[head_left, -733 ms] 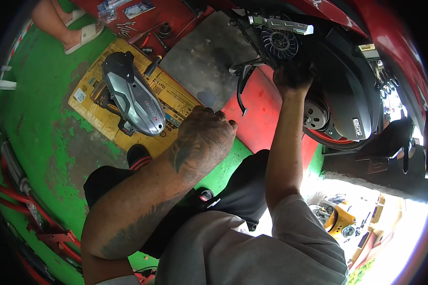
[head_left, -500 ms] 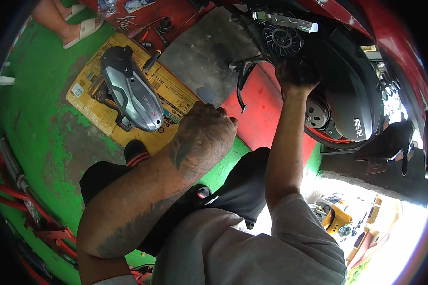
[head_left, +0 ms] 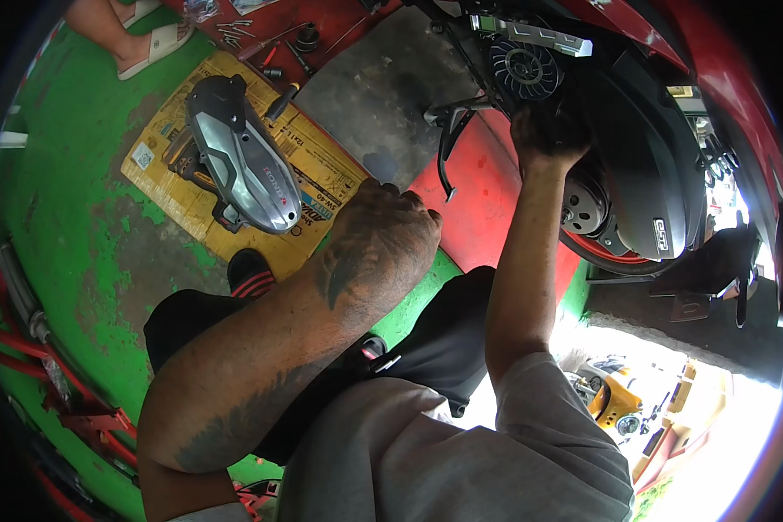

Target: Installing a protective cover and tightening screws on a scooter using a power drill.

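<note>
My right hand (head_left: pixel 552 135), dark with grime, is closed at the black engine side of a red scooter (head_left: pixel 713 70), just below a finned fan (head_left: pixel 520 70) and above a slotted metal drum (head_left: pixel 583 209); what it grips is hidden in shadow. My tattooed left hand (head_left: pixel 390 228) has its fingers curled, low in the middle, beside the right edge of the yellow cardboard (head_left: pixel 161 165); whether anything is inside them is hidden. On that cardboard rest a silver-and-black cover (head_left: pixel 242 165) and, beside it, a dark-handled tool (head_left: pixel 283 100).
Sockets and hand tools (head_left: pixel 274 52) lie on a red mat at the top. Another person's sandalled feet (head_left: pixel 152 52) stand upper left. A grey mat (head_left: pixel 383 87) adjoins the scooter stand (head_left: pixel 452 157). Red metal frames (head_left: pixel 91 422) are at lower left, a yellow scooter (head_left: pixel 618 400) at lower right.
My right hand has shifted slightly to the right among the dark engine parts. My left hand has edged a little up and rightward, still curled. The floor items sit slightly higher in the view.
</note>
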A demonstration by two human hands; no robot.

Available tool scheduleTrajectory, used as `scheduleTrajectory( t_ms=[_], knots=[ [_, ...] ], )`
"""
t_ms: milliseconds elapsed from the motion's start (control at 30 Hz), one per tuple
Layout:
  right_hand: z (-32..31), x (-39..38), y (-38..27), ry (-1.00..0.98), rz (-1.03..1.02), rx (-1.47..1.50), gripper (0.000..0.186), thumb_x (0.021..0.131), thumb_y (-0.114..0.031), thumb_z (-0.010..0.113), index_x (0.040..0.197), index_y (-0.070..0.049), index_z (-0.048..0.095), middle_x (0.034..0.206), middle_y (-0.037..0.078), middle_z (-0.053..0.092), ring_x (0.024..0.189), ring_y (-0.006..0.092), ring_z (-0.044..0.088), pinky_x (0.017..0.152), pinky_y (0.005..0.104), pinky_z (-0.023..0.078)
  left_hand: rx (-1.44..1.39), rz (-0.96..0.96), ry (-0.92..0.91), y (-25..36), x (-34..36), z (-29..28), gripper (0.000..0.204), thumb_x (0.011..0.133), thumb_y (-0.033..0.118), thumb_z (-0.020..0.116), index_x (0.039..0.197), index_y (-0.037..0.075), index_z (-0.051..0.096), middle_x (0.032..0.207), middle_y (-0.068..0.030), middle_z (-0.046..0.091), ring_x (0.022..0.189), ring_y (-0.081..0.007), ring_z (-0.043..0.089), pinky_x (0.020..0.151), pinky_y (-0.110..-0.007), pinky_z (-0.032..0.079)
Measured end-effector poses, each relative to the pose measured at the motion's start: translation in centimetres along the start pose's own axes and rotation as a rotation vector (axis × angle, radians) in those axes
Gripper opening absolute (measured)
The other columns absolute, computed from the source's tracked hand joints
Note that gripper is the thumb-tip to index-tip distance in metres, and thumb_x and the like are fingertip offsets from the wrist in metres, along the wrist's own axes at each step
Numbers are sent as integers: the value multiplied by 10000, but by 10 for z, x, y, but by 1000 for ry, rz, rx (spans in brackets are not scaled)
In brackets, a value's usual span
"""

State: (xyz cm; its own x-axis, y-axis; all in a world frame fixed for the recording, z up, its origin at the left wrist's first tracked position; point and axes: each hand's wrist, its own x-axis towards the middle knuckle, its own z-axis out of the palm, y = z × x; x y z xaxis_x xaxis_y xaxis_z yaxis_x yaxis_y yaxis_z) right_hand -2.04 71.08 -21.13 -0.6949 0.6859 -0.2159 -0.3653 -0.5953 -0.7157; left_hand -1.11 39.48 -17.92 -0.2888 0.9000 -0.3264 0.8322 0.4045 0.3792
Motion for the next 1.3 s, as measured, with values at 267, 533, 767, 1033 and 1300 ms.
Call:
scheduleTrajectory(
  t_ms=[267, 533, 767, 1033, 1300],
  knots=[
    [-19, 21, 1, 72, 4, -268, 346, 933, -526, 492, 1103, -310, 702, 1097, -134, 711, 848, 109, 588, 634, 287, 388, 13, 20, 13, 0, 1, 2, 394, 918, 203, 621, 1289, 69, 605, 1254, -151, 665, 1157, -290, 658, 988, -445, 495],
    [-19, 12, -6, -82, 35, 0, 344, 936, -470, 495, 1137, -279, 699, 1091, -89, 688, 942, 145, 598, 723, 310, 417, 42, 17, -64, 1, 2, -6, 480, 959, 308, 622, 1382, 88, 564, 1277, -146, 651, 1202, -298, 625, 1013, -452, 478],
    [-37, 35, 2, 46, 6, -247, 438, 864, -608, 536, 1115, -279, 677, 1122, -132, 675, 970, 156, 595, 814, 344, 382, 36, 7, -112, 2, 2, -10, 586, 971, 379, 627, 1481, 114, 511, 1341, -147, 628, 1241, -315, 588, 1071, -469, 441],
    [-20, 10, -1, 48, 49, -2, 453, 855, -626, 537, 1123, -289, 676, 1193, -83, 654, 1076, 179, 564, 874, 376, 398, -6, -9, -71, 3, 0, -6, 548, 976, 388, 627, 1442, 110, 544, 1347, -155, 624, 1250, -320, 589, 1091, -490, 428],
    [-32, 25, 3, 114, -15, -166, 391, 933, -526, 502, 1168, -269, 679, 1180, -64, 665, 1094, 183, 570, 884, 359, 413, -3, -15, -4, 4, 2, -1, 525, 957, 352, 672, 1410, 110, 562, 1311, -138, 650, 1209, -315, 638, 1082, -482, 445]
  ],
)
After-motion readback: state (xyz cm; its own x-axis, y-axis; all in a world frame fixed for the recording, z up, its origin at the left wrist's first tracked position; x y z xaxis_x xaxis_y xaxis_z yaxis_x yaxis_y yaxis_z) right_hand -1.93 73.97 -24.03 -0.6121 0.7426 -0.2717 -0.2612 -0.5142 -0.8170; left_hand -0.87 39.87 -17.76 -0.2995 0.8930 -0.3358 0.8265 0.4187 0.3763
